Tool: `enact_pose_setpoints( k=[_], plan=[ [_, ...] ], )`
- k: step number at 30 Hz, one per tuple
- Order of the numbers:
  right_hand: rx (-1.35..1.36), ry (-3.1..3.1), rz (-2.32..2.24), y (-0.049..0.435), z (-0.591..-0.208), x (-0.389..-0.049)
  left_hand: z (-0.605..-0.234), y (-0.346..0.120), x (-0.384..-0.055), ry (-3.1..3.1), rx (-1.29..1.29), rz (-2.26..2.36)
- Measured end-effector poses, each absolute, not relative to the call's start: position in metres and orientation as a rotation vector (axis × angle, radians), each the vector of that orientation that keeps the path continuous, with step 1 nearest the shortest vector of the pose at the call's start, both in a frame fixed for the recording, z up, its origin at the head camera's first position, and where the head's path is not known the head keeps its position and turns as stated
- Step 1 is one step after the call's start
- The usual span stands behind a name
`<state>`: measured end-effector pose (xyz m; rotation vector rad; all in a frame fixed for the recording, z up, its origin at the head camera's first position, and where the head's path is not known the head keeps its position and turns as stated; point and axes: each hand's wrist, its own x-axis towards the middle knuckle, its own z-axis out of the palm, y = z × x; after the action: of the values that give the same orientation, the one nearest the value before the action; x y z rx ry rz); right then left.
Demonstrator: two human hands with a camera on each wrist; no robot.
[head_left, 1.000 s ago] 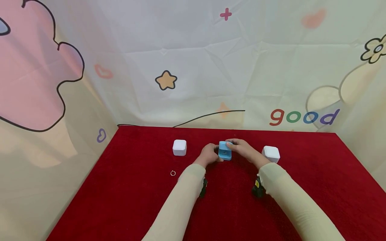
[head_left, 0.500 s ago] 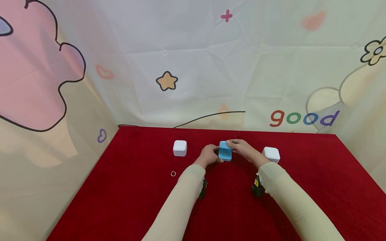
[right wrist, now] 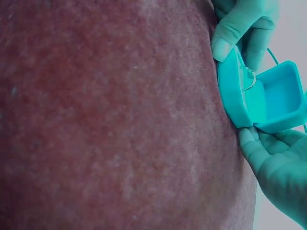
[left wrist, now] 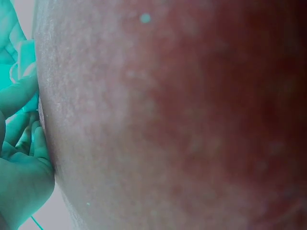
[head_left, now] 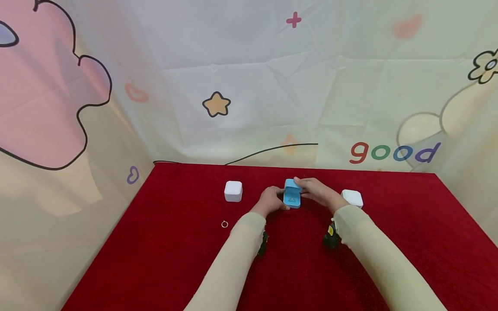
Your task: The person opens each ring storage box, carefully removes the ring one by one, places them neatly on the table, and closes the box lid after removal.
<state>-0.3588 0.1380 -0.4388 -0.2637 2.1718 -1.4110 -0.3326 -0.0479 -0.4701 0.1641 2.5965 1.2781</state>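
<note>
A light blue ring box (head_left: 292,205) stands on the red cloth with its lid (right wrist: 285,96) raised. Inside, a ring (right wrist: 250,81) sits upright in the insert. My left hand (head_left: 269,201) grips the base from the left, its thumb on the front edge, as the right wrist view also shows. On the other side my right hand (head_left: 317,191) holds the lid, thumb over its top and fingers behind. In the left wrist view the box (left wrist: 28,52) is mostly hidden behind fingers and cloth.
A second ring (head_left: 222,224) lies loose on the cloth (head_left: 163,242), left of my left forearm. One white box (head_left: 233,191) stands left of my hands. Another white box (head_left: 353,197) is partly hidden behind my right wrist. A printed curtain (head_left: 249,86) hangs behind the table.
The lid has swung further back, so the ring inside shows more clearly. My right hand has risen slightly with it, while the left hand stays on the base.
</note>
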Motion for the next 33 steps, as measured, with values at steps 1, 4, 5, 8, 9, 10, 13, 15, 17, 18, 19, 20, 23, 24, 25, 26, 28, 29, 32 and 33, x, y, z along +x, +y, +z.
enact_pose_setpoints(
  k=[1, 4, 5, 8, 9, 10, 13, 15, 17, 18, 19, 20, 23, 24, 25, 26, 28, 29, 32, 33],
  plan=[
    [-0.257, 2.170, -1.414, 0.1381, -0.4387, -0.3592, -0.4699, -0.0479, -0.3324, 2.595, 0.168, 1.277],
    [-0.250, 2.169, -1.413, 0.1382, -0.4380, -0.3599, -0.4694, -0.0482, -0.3322, 2.584, 0.170, 1.278],
    [-0.252, 2.172, -1.406, 0.1382, -0.4379, -0.3602, -0.4692, -0.0484, -0.3321, 2.583, 0.173, 1.275],
    [-0.239, 2.166, -1.401, 0.1376, -0.4379, -0.3614, -0.4687, -0.0491, -0.3319, 2.568, 0.169, 1.283],
    [-0.230, 2.165, -1.400, 0.1372, -0.4380, -0.3618, -0.4685, -0.0495, -0.3317, 2.564, 0.168, 1.284],
    [-0.221, 2.164, -1.401, 0.1367, -0.4380, -0.3622, -0.4682, -0.0500, -0.3314, 2.562, 0.169, 1.285],
    [-0.210, 2.161, -1.397, 0.1351, -0.4381, -0.3635, -0.4679, -0.0516, -0.3303, 2.561, 0.170, 1.287],
    [-0.204, 2.159, -1.394, 0.1341, -0.4380, -0.3643, -0.4678, -0.0528, -0.3296, 2.568, 0.175, 1.281],
    [-0.190, 2.151, -1.399, 0.1335, -0.4378, -0.3649, -0.4679, -0.0535, -0.3293, 2.572, 0.180, 1.281],
    [-0.185, 2.150, -1.399, 0.1333, -0.4377, -0.3652, -0.4678, -0.0537, -0.3291, 2.572, 0.182, 1.282],
    [-0.181, 2.146, -1.402, 0.1332, -0.4374, -0.3655, -0.4677, -0.0537, -0.3290, 2.574, 0.183, 1.278],
    [-0.175, 2.139, -1.408, 0.1332, -0.4371, -0.3657, -0.4678, -0.0535, -0.3290, 2.573, 0.182, 1.278],
    [-0.168, 2.114, -1.431, 0.1335, -0.4364, -0.3663, -0.4679, -0.0527, -0.3292, 2.572, 0.179, 1.281],
    [-0.171, 2.106, -1.440, 0.1339, -0.4364, -0.3666, -0.4679, -0.0524, -0.3295, 2.574, 0.177, 1.279],
    [-0.169, 2.098, -1.451, 0.1341, -0.4362, -0.3668, -0.4673, -0.0521, -0.3296, 2.575, 0.174, 1.277],
    [-0.170, 2.093, -1.458, 0.1345, -0.4359, -0.3667, -0.4670, -0.0517, -0.3297, 2.575, 0.172, 1.276],
    [-0.174, 2.088, -1.465, 0.1348, -0.4355, -0.3668, -0.4664, -0.0513, -0.3298, 2.578, 0.171, 1.273],
    [-0.178, 2.089, -1.467, 0.1350, -0.4353, -0.3668, -0.4661, -0.0511, -0.3297, 2.580, 0.169, 1.270],
    [-0.175, 2.088, -1.468, 0.1348, -0.4353, -0.3667, -0.4663, -0.0510, -0.3296, 2.580, 0.164, 1.268],
    [-0.173, 2.086, -1.471, 0.1348, -0.4359, -0.3671, -0.4667, -0.0511, -0.3298, 2.581, 0.165, 1.267]
  ],
)
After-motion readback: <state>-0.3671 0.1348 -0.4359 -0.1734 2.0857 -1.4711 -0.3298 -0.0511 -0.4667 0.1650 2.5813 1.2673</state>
